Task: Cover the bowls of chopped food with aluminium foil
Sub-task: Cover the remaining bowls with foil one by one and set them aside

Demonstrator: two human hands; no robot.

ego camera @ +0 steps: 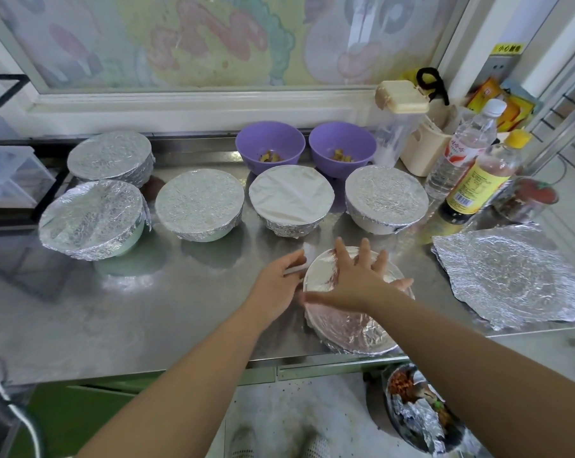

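Two bottles stood behind and to the right of the front bowl (319, 276): a clear bottle (461, 150) with a red and white label whose Chinese characters were too small to read, and a dark sauce bottle (477, 183) with a yellow cap and a yellow label bearing a barcode, its print unreadable. Farther back on that side, a yellow sticker (507, 47) carried black characters too blurred to make out. The front bowl sat at the near edge of the bench (147, 309) with both hands on it. The right hand (362, 276) lay flat on the foil (355, 332) over its top, fingers straight and spread wide. The left hand (276, 285) was at the bowl's left rim, fingers curled, pinching a loose flap of that foil. Behind the front bowl stood five covered bowls (198, 206), wrapped in foil, and behind those, two purple bowls (269, 143), uncovered, with chopped food inside. Right of the front bowl lay a crinkled loose foil sheet (510, 276)
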